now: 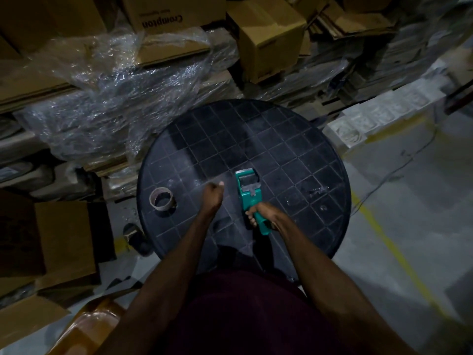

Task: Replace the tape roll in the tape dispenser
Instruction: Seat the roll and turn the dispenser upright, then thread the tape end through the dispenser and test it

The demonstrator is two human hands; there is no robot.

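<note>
I see the teal tape dispenser (249, 194) lying on the round black table (294, 139), on the near half of the top and a little right of centre. My right hand (263, 213) is wrapped around its handle, fingers curled under the near end, so the handle end sits inside my grip while the body reaches away from me. The long axis runs nearly straight away from my body, tilted slightly left at the far end; the head with the grey roller and blade plate points toward the far edge of the table, the handle toward me.

My left hand (212, 193) is clenched into a loose fist holding nothing that I can make out, hovering just left of the dispenser's body, close to it but apart. It is blurred, so I cannot tell whether it touches the table.

The tape roll (162, 198) stands on its flat side near the left rim of the table, well left of my left hand, with its hollow core facing up. It looks mostly like a brown cardboard core; how much tape is on it I cannot tell
</note>
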